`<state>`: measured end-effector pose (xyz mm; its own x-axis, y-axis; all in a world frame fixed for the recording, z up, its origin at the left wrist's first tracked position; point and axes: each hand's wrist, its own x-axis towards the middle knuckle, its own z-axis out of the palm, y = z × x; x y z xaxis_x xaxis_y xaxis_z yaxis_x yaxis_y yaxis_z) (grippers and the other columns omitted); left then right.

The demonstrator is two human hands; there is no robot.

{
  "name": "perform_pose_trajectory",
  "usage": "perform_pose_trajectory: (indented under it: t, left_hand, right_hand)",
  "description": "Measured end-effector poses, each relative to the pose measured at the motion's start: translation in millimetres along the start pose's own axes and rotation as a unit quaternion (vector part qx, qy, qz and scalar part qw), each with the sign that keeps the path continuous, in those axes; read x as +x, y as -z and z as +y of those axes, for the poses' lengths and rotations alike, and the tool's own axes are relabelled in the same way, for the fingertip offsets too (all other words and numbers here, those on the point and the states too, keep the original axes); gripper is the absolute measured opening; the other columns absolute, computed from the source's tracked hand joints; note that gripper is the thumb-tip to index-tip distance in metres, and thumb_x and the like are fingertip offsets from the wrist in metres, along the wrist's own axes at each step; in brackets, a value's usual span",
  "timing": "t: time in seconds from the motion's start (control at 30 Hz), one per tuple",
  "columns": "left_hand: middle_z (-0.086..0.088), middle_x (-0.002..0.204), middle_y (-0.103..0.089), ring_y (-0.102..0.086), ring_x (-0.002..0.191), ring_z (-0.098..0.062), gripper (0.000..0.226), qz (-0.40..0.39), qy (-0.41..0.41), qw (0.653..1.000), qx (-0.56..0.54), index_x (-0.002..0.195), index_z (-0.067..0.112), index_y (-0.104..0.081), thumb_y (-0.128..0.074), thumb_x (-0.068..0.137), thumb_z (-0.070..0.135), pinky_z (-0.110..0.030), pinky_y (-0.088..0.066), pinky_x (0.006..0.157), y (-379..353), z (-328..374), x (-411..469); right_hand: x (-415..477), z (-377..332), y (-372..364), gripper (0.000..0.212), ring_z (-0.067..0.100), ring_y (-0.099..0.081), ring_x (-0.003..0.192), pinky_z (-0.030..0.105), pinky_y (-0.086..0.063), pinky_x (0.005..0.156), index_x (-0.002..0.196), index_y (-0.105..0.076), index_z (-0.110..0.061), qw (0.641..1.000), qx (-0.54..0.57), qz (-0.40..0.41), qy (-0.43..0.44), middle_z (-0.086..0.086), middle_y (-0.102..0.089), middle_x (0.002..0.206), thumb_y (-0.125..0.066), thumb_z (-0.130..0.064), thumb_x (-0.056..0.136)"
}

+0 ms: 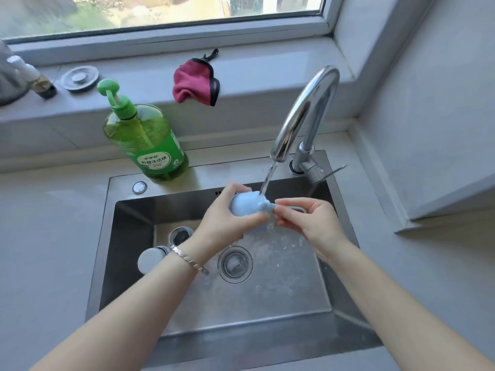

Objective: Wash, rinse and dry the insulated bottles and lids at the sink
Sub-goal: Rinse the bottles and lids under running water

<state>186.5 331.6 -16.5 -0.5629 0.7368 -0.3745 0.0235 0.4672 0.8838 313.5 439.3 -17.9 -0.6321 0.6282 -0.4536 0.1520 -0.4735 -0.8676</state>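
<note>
Water (267, 180) runs from the tap (308, 103) straight onto the blue lid (245, 206), which is held just under the spout, over the sink (267, 317). The left hand (222, 223) grips the lid's rounded body, fingers curled round it. The right hand (308, 220) pinches its narrow end between thumb and fingertips, where a grey loop (297, 208) pokes out.

To me this looks like the rinse for this lid. To do it well, I'd turn the lid slowly under the stream so every side gets water. I'd then tip its underside up to flush whatever threads or seal it has, and work the loop about so no suds hide where it joins. Wet plastic is likely slippery, so a firm left grip, kept low over the sink, seems wise.

Below and left of the tap, a steel bottle mouth (180, 235) shows in the sink. Beside it is a pale round piece (150, 259), bottle or lid I cannot tell. Both seem yet to be rinsed. Soap (144, 140) stands left of the tap, and a red cloth (195, 83) lies behind it on the sill, handy for drying.
</note>
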Motion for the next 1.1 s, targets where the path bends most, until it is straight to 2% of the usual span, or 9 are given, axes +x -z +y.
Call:
perform_pose_trajectory:
  t: [0.17, 0.3, 0.47, 0.6, 0.7, 0.87, 0.97, 1.03, 1.1]
  left_hand:
    - [0.007, 0.084, -0.057, -0.053, 0.061, -0.005, 0.023, -0.036, -0.01, 0.998, 0.048, 0.092, 0.038, -0.053, -0.07, 0.079, 0.029, -0.014, -0.043, 0.048, 3, 4, 0]
    - [0.008, 0.092, -0.061, -0.06, 0.073, -0.005, 0.039, -0.057, -0.004, 0.992, 0.116, 0.108, 0.032, -0.052, -0.07, 0.077, 0.045, -0.019, -0.051, 0.062, 10, 3, 0]
    - [0.01, 0.086, -0.063, -0.064, 0.071, -0.005, 0.046, -0.06, -0.014, 0.991, 0.117, 0.102, 0.031, -0.051, -0.079, 0.065, 0.036, -0.023, -0.056, 0.065, 12, 7, -6]
    - [0.009, 0.09, -0.064, -0.064, 0.078, -0.005, 0.05, 0.001, -0.034, 0.993, 0.114, 0.1, 0.037, -0.052, -0.081, 0.059, 0.043, -0.023, -0.055, 0.069, 14, 2, -8]
    - [0.011, 0.087, -0.066, -0.062, 0.074, -0.002, 0.047, 0.022, -0.035, 0.996, 0.076, 0.096, 0.041, -0.055, -0.082, 0.058, 0.042, -0.025, -0.054, 0.072, 18, 0, -11]
    - [0.014, 0.095, -0.064, -0.063, 0.086, -0.004, 0.053, 0.034, -0.026, 0.995, 0.086, 0.102, 0.04, -0.054, -0.073, 0.054, 0.055, -0.031, -0.055, 0.079, 16, -5, -16]
    - [0.007, 0.108, -0.057, -0.057, 0.096, -0.01, 0.064, 0.055, -0.047, 0.993, 0.09, 0.113, 0.034, -0.048, -0.083, 0.06, 0.039, -0.023, -0.049, 0.081, 10, -6, -12]
    - [0.002, 0.11, -0.051, -0.053, 0.1, -0.011, 0.069, 0.076, -0.069, 0.99, 0.098, 0.117, 0.025, -0.047, -0.085, 0.06, 0.028, -0.01, -0.042, 0.08, 6, -6, -7]
    - [0.0, 0.109, -0.049, -0.048, 0.1, -0.005, 0.064, 0.074, -0.099, 0.984, 0.131, 0.117, 0.019, -0.051, -0.083, 0.062, 0.024, 0.0, -0.035, 0.077, 3, -6, -2]
  right_hand:
    - [3, -9, -5, 0.006, 0.004, -0.06, 0.053, 0.015, -0.049, 0.052, 0.081, -0.065, -0.01, 0.997, -0.054, -0.063, -0.009, -0.002, -0.066, 0.063, -0.064, -0.006, 0.084]
    - [5, -16, -11, 0.009, 0.006, -0.059, 0.048, 0.016, -0.042, 0.043, 0.08, -0.064, -0.018, 0.972, -0.208, -0.103, 0.04, -0.006, -0.063, 0.058, -0.071, -0.011, 0.08]
    - [10, -10, -29, 0.022, 0.007, -0.046, 0.031, 0.015, -0.037, 0.036, 0.063, -0.057, -0.009, 0.99, -0.131, -0.02, 0.055, -0.004, -0.053, 0.037, -0.075, -0.012, 0.076]
    - [15, 3, -35, 0.03, 0.006, -0.044, 0.029, 0.014, -0.035, 0.035, 0.063, -0.056, -0.006, 0.975, -0.181, 0.056, 0.117, -0.005, -0.048, 0.032, -0.06, -0.02, 0.089]
    - [13, 10, -30, 0.024, 0.006, -0.049, 0.036, 0.017, -0.04, 0.041, 0.073, -0.059, -0.008, 0.966, -0.227, 0.005, 0.127, -0.005, -0.053, 0.038, -0.054, -0.02, 0.093]
    - [10, 6, -22, 0.019, 0.006, -0.059, 0.045, 0.018, -0.049, 0.048, 0.076, -0.055, -0.011, 0.977, -0.165, -0.121, 0.054, 0.003, -0.059, 0.055, -0.051, -0.003, 0.092]
    - [12, 9, -17, 0.027, 0.0, -0.055, 0.046, 0.018, -0.047, 0.05, 0.067, -0.054, -0.016, 0.966, -0.234, -0.079, 0.081, -0.009, -0.056, 0.048, -0.051, -0.008, 0.092]
    - [14, 12, -11, 0.037, 0.0, -0.046, 0.047, 0.022, -0.038, 0.053, 0.057, -0.051, -0.023, 0.926, -0.352, -0.031, 0.132, -0.01, -0.049, 0.048, -0.05, -0.018, 0.094]
    - [12, 12, -7, 0.033, 0.003, -0.047, 0.058, 0.029, -0.039, 0.06, 0.063, -0.053, -0.025, 0.917, -0.371, -0.013, 0.149, -0.009, -0.051, 0.059, -0.048, -0.03, 0.095]
